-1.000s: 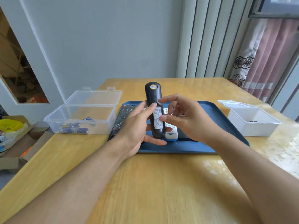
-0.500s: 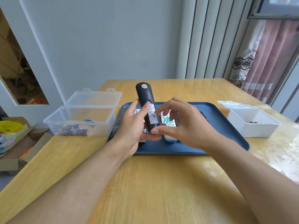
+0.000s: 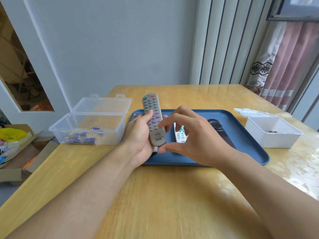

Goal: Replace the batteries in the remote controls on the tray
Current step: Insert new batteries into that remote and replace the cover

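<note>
left hand (image 3: 139,137) fingers grip grey remote (image 3: 154,119), buttons up; right hand (image 3: 195,135) fingers spread beside it

Bare tabletop (image 3: 172,204) lay open before the tray (image 3: 250,152); clear box (image 3: 89,128) and white box (image 3: 272,133) flanked it, seemingly leaving narrow gaps.

Left hand (image 3: 138,135) gripping, right hand (image 3: 195,135) spread.

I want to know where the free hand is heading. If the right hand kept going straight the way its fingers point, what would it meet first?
Probably the grey remote held in the left hand. The right hand points leftward at it, fingers spread beside its button face; touching or just short, I cannot tell.
</note>
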### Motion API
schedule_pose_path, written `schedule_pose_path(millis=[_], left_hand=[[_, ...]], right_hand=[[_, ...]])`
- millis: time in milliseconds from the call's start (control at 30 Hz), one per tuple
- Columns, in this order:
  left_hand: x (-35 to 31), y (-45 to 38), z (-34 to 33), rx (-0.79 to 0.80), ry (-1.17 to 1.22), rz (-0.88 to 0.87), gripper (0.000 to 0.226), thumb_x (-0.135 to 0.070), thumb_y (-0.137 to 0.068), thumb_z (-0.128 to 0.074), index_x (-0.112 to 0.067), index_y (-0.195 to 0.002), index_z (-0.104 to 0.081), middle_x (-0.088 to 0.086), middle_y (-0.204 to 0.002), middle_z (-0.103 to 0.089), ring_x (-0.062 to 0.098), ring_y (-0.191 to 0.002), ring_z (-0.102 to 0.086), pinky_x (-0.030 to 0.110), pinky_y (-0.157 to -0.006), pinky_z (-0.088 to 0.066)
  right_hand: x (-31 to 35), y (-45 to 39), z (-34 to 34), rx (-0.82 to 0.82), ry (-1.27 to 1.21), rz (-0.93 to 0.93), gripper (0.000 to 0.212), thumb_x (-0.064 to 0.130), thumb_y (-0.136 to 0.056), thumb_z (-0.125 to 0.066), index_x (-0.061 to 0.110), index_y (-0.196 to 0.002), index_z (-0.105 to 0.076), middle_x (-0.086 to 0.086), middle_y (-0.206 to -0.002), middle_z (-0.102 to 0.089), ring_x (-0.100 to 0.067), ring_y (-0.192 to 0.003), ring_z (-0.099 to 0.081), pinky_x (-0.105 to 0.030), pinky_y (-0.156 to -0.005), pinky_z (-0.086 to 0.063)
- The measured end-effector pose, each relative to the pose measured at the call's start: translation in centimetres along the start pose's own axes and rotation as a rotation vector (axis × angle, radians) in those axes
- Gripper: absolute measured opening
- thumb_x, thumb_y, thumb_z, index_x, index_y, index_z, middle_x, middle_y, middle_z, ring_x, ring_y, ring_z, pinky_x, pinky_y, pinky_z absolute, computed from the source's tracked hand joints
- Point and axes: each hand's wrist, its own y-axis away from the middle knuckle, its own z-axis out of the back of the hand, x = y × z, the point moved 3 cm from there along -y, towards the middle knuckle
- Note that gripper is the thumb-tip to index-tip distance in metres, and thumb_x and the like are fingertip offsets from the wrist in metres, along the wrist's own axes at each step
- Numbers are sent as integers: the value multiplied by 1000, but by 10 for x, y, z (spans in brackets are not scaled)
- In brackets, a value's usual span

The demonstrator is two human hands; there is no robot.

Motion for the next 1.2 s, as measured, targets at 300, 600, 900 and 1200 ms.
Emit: schedule_pose_path(millis=[300,600,900,1200], left_hand=[[0,-3,-2,169,79,92,55,-47,-107,-35,-5,-133,-59,17,-122,-70,28,-95,-72,31,-69,-60],[-9,-17,21,-263,-885,-630,30,-19,-100,-52,-28,-128,-61,-12,-122,-66,13,-114,-64,38,-104,-48],[2,-24,30,-163,-1767,-497,41,-26,-107,-37,-25,-145,-51,-4,-157,-43,21,-154,-17,38,-125,3],[1,-13,24,-157,-1679,-319,39,-33,-107,-38,-32,-142,-53,-8,-154,-48,18,-149,-32,39,-114,-31]], right_hand=[[1,0,0,-32,277,115,36,37,-85,-76,33,-120,-70,11,-115,-57,-4,-93,-50,-30,-67,-48],[-13,-1,9,-218,248,-65,27,50,-90,-65,36,-112,-73,18,-100,-69,0,-86,-55,-35,-71,-53],[-15,4,-10,80,419,-37,35,51,-73,-79,34,-103,-78,15,-99,-73,-16,-93,-64,-38,-82,-48],[-16,2,-14,188,460,-68,39,52,-76,-78,37,-112,-74,16,-106,-69,-13,-102,-58,-27,-92,-38]])
